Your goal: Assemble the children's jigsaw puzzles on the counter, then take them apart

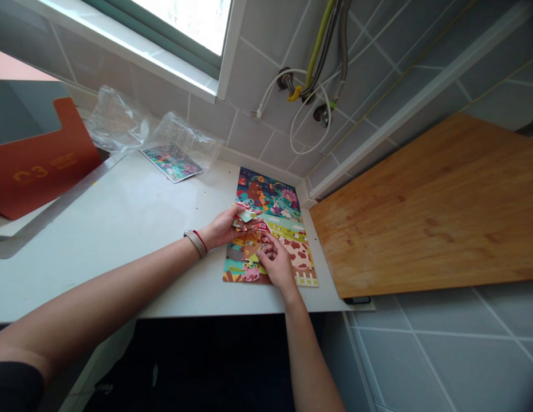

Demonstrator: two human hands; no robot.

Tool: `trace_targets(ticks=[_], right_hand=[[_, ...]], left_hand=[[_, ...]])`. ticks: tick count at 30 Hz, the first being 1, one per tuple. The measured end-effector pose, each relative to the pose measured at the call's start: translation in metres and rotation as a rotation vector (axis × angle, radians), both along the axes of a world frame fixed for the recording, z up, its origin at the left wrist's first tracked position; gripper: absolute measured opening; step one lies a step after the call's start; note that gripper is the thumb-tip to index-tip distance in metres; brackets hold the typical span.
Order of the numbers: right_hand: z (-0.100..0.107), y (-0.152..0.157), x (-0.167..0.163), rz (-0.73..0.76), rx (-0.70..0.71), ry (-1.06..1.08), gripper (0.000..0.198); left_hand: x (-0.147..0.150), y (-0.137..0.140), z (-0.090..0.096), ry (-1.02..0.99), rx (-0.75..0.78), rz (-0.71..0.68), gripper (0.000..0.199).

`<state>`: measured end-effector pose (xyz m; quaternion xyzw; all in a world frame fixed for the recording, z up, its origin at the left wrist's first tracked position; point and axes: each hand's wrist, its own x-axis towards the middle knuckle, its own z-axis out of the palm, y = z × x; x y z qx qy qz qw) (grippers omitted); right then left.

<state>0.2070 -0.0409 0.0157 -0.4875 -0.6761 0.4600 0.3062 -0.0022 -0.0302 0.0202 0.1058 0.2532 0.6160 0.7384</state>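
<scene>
My left hand is closed round a small stack of jigsaw puzzle pieces, held over the left side of the puzzle. Below it on the counter lies a colourful farm puzzle, with a brown-spotted cow, a red barn and a white fence. My right hand is low over the middle of this picture, thumb and fingers pinched at a puzzle piece among the others. The fingers partly hide that piece, and I cannot tell whether it lies flat. A dark forest picture adjoins the farm scene's far edge.
On the white counter, a printed picture card lies beside crumpled clear plastic bags. An orange-red box stands at the left. A wooden board leans at the right. Hoses and a white cable hang at the tiled wall.
</scene>
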Motion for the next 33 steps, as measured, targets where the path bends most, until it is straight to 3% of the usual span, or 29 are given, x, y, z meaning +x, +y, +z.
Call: trace_targets(ticks=[4, 8, 10, 13, 16, 19, 22, 29, 33], right_hand=[[0.007, -0.004, -0.001, -0.001, -0.210, 0.123, 0.062], [0.006, -0.005, -0.001, -0.055, -0.257, 0.123, 0.049], [0.003, -0.005, 0.000, -0.055, -0.223, 0.087, 0.041], [0.002, -0.004, 0.002, 0.002, -0.057, -0.026, 0.032], [0.006, -0.005, 0.004, 0.089, 0.083, -0.113, 0.042], [0.012, -0.007, 0.004, 0.182, 0.039, -0.174, 0.052], [0.015, -0.008, 0.002, 0.172, 0.020, -0.218, 0.051], [0.010, -0.006, 0.002, 0.132, 0.226, -0.354, 0.041], [0.009, -0.004, 0.004, 0.151, 0.246, -0.394, 0.034]], left_hand=[[0.000, 0.001, -0.003, 0.017, 0.007, -0.012, 0.014], [0.000, 0.001, -0.004, 0.025, 0.008, -0.015, 0.015], [0.000, 0.000, -0.003, 0.025, 0.006, -0.012, 0.016], [0.000, 0.000, -0.002, 0.029, -0.002, -0.016, 0.016], [0.000, 0.000, -0.002, 0.027, -0.016, -0.021, 0.017], [0.000, 0.001, -0.003, 0.027, -0.016, -0.018, 0.017], [-0.001, 0.001, -0.004, 0.026, -0.016, -0.017, 0.017], [-0.001, 0.001, -0.004, 0.020, -0.018, -0.016, 0.012], [0.000, 0.001, -0.002, 0.020, -0.028, -0.008, 0.012]])
